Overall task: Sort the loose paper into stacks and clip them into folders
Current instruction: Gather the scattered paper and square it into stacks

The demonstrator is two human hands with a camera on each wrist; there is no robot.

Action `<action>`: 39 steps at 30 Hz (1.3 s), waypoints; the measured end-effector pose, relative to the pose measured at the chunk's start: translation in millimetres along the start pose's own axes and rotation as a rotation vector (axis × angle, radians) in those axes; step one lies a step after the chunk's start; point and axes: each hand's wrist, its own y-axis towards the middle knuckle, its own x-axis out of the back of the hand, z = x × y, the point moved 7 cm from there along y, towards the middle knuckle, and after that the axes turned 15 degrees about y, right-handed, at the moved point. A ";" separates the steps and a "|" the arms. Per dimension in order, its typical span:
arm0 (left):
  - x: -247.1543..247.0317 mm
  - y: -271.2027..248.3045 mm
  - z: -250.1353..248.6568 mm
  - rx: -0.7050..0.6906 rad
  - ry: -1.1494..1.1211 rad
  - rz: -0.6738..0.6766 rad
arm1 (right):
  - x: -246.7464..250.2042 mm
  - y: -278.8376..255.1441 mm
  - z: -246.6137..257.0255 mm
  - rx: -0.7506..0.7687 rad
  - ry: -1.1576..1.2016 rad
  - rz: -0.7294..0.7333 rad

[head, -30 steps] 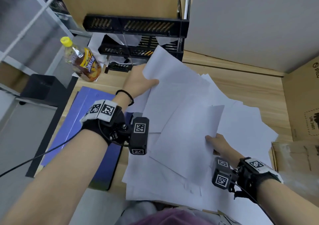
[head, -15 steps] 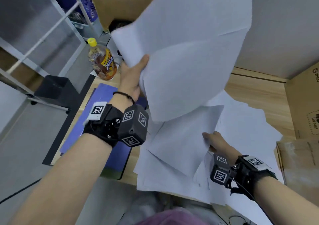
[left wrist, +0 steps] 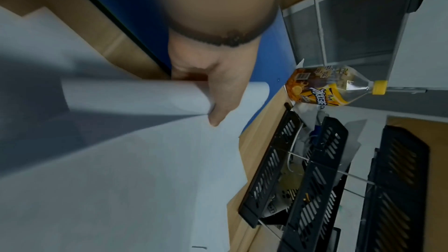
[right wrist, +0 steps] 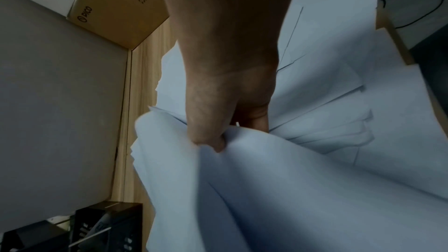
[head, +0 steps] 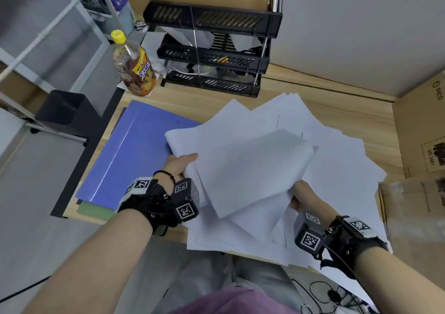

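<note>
Here both hands, left hand (head: 179,165) and right hand (head: 304,193), pinch the paper bundle (head: 243,166).

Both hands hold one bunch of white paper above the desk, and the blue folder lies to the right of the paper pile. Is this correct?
Not quite. The blue folder lies to the left of the paper pile, beside the left hand, as the head view shows. The rest holds: left hand and right hand grip one bunch of white paper above the desk.
</note>
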 end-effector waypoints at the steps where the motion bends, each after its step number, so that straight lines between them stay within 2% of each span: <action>1: -4.6 0.5 2.2 -0.003 -0.031 0.035 | -1.6 -5.3 1.0 0.003 0.026 0.001; 5: -21.1 0.8 6.7 -0.020 -0.182 0.132 | 5.5 -2.8 -7.2 -0.028 0.131 -0.024; 8: -27.8 3.4 11.0 -0.017 -0.225 0.135 | 9.2 -0.7 -8.8 -0.020 0.163 -0.042; 13: -15.4 15.0 17.9 -0.044 -0.134 -0.075 | 10.6 3.3 -14.3 -0.048 0.225 -0.076; 15: -12.9 17.4 20.8 -0.050 -0.079 -0.107 | 8.9 5.7 -13.9 -0.049 0.209 -0.078; 17: -14.5 21.6 25.6 -0.039 -0.079 -0.076 | 3.9 5.2 -11.1 -0.056 0.189 -0.059; 22: -18.2 26.7 26.5 -0.062 -0.210 -0.024 | -5.3 12.5 1.9 -0.016 -0.032 -0.022; 27: -17.1 31.7 22.0 -0.086 -0.203 -0.080 | -10.6 31.3 16.4 0.042 -0.053 -0.065; 30: -21.3 36.7 18.5 -0.096 -0.205 -0.076 | -11.8 38.9 18.7 0.020 -0.048 -0.069; 36: -45.4 46.9 1.0 -0.082 -0.230 -0.031 | -4.5 43.2 11.7 -0.035 -0.080 0.015; 39: -59.0 50.0 -11.5 -0.107 -0.218 -0.061 | 1.7 43.5 11.7 -0.046 -0.054 0.027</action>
